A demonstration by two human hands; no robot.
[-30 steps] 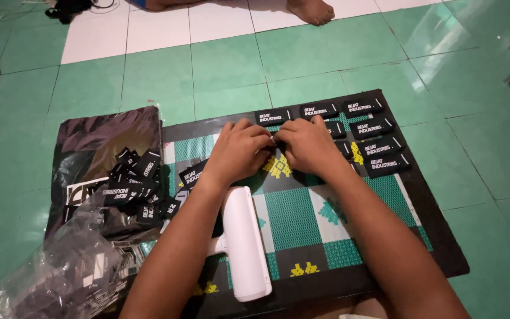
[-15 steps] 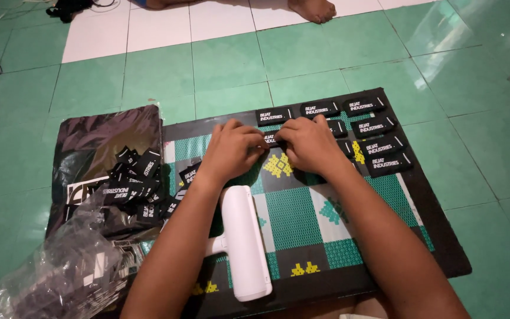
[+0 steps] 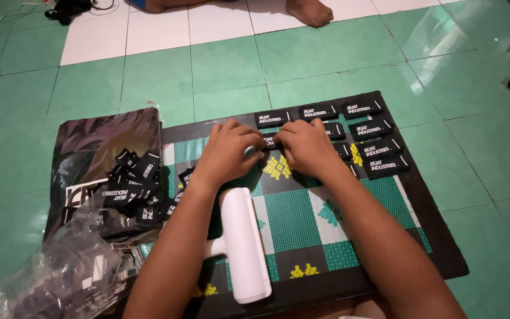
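Here a small black rectangular fabric label (image 3: 270, 140) is pinched between the left hand (image 3: 226, 150) and right hand (image 3: 303, 146), aligning it in rows on the green patterned mat (image 3: 302, 218).

This looks like a room in a home where someone works on the floor, with green and white floor tiles (image 3: 219, 71), a patterned mat (image 3: 302, 218), a bare foot (image 3: 309, 10) nearby, and piles of small black labels (image 3: 134, 186).

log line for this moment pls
left hand + right hand: pressing black label | on patterned mat | white roller: idle
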